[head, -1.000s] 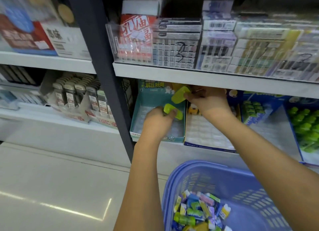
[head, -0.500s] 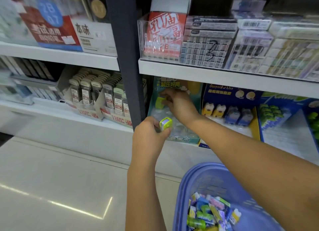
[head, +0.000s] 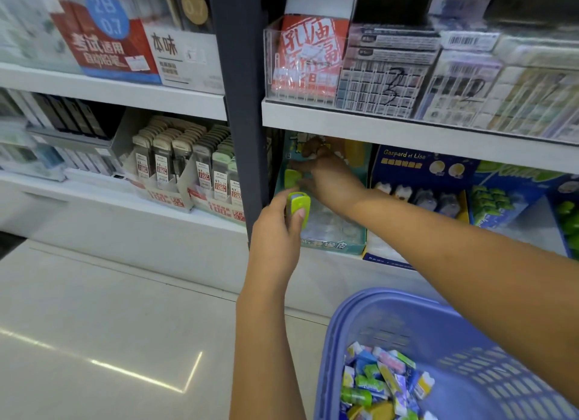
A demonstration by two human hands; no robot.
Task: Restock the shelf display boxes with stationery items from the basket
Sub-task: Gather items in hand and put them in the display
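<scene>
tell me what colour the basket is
Lavender blue, with slotted walls; the basket shows best in the head view, bottom right.

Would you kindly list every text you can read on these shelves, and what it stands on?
"2B 0.7": red box.
"本味": white box.
"0.7": gold sticker.
"Gaspard et Lisa": blue display box.
"3", "2": handwritten on clear shelf guard.
Too blurred: teal box lettering, price tags, barcodes.
</scene>
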